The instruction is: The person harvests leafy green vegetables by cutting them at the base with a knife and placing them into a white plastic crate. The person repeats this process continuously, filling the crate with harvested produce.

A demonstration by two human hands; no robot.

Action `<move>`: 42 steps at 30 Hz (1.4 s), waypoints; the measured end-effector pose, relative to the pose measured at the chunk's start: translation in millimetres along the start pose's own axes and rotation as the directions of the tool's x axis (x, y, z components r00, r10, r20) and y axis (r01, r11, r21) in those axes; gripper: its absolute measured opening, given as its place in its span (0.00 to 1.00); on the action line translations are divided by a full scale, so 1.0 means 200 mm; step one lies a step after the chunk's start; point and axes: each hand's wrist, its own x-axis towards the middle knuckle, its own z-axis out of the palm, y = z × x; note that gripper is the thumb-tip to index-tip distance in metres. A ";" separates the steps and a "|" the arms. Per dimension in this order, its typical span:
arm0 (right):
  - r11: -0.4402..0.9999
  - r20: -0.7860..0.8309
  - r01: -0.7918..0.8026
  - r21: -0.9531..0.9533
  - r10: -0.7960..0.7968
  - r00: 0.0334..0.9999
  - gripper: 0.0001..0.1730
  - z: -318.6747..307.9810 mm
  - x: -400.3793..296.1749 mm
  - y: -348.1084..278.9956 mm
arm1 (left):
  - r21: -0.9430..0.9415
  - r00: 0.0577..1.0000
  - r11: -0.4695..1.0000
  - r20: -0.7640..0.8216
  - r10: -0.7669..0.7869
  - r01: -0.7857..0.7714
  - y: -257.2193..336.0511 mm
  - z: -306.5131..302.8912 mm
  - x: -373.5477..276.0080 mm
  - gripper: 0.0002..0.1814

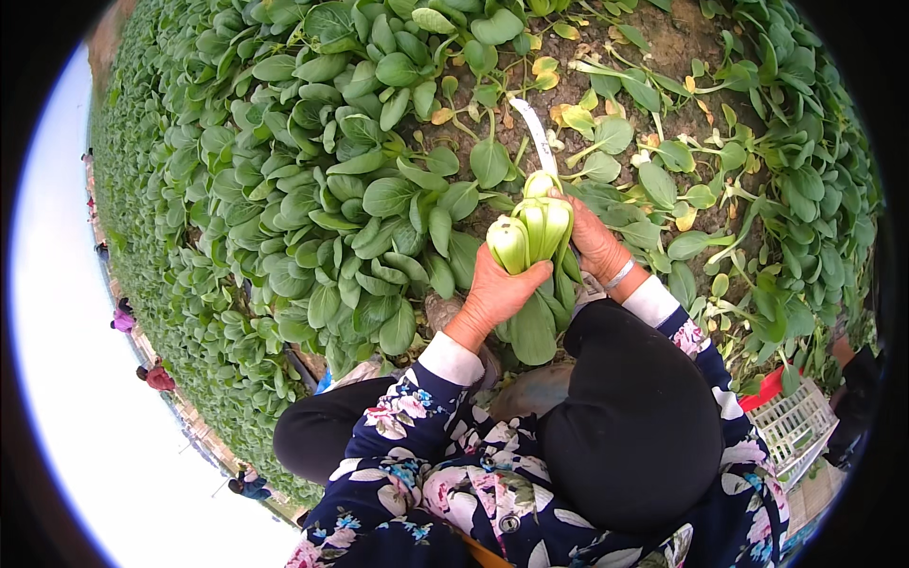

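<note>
Both my hands are around a bunch of several bok choy heads (543, 224), with their pale cut bases turned up and away from me. My left hand (501, 287) grips the bunch from the left, its thumb across the stalks. From the right side, my right hand (593, 238) holds it, partly hidden behind the stalks. Green leaves (532, 330) hang below my hands toward my knees. A narrow pale curved strip (536, 135) bearing dark marks sticks out beyond the bunch near my right fingers; whether it is a blade or a tape, I cannot tell.
Dense rows of growing bok choy (341, 184) stand to the left. Loose and yellowed leaves (579, 117) litter the soil (678, 32) ahead. A white plastic crate (795, 422) with something red (763, 390) is at the right, beside another person (852, 397). Several people work far left.
</note>
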 end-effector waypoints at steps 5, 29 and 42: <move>0.974 0.064 -0.212 -0.077 0.217 0.974 0.34 -0.07 0.09 0.01 | 0.321 1.000 0.947 -0.003 0.022 -0.020 0.15 -0.12 0.07 0.36; 0.224 0.066 0.051 -0.973 0.060 0.996 0.34 0.11 0.51 0.32 | 0.985 0.950 0.055 -0.139 -0.279 0.161 -0.10 -0.67 0.19 0.18; 0.154 0.096 0.086 -0.984 0.060 0.994 0.34 0.07 0.60 0.46 | 0.986 0.981 0.077 -0.139 -0.132 0.150 -0.27 -0.62 0.10 0.16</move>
